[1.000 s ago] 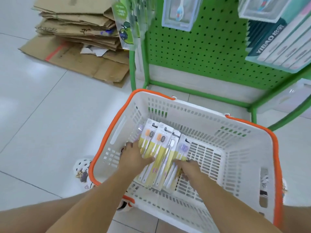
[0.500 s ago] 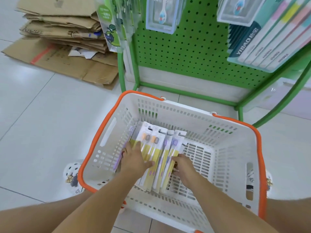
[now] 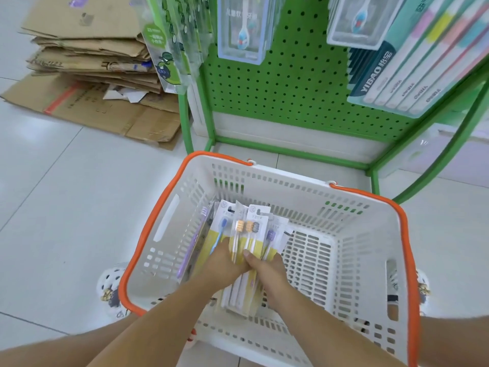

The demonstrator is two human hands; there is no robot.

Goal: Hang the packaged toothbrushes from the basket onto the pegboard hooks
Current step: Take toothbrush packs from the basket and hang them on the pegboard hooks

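A white plastic basket with an orange rim stands on the floor before a green pegboard. Inside lies a stack of packaged toothbrushes with yellow and white cards. My left hand and my right hand are side by side on the stack and grip the packs together, fingers curled round them. One more pack with a purple brush leans against the basket's left wall.
Flattened cardboard boxes are piled on the floor at the left. Other toothbrush packs and a multi-pack hang on the pegboard above. My feet in patterned shoes stand beside the basket.
My two hands have drawn together at the middle of the stack and gathered the packs into one bundle. The view has tilted up a little towards the pegboard.
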